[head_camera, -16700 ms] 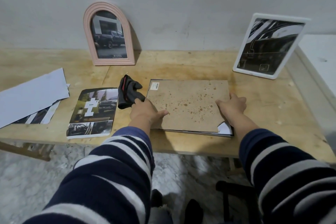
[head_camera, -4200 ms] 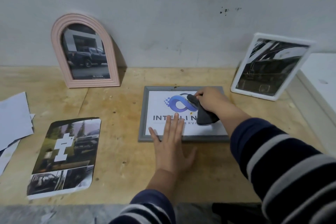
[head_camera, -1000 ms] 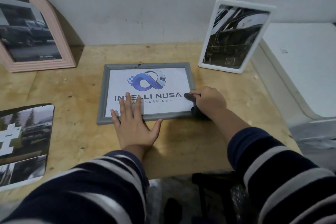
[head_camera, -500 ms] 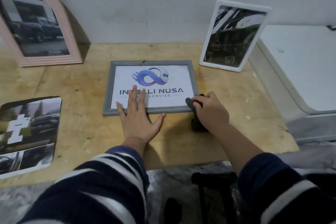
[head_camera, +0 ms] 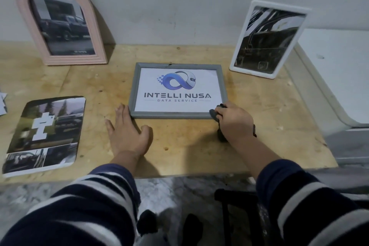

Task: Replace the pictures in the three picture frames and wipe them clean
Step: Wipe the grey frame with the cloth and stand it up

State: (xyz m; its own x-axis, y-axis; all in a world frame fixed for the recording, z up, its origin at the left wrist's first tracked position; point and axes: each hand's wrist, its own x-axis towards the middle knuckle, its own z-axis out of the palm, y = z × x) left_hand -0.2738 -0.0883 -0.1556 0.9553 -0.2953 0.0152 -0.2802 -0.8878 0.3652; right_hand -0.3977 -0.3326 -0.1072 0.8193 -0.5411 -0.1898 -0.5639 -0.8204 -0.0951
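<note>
both hands sit at the grey frame (head_camera: 177, 115), flat on the table (head_camera: 199, 146) between two standing frames: left hand (head_camera: 127, 132) open by its corner, right hand (head_camera: 235, 122) gripping a dark cloth (head_camera: 213, 113) at the other.

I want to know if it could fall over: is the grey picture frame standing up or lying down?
Lying down. The grey frame lies flat, picture up, on the table, while the pink frame and white frame stand.

Makeshift workroom, raw plywood table (head_camera: 189, 152), stained bare wall (head_camera: 179, 6)
</note>
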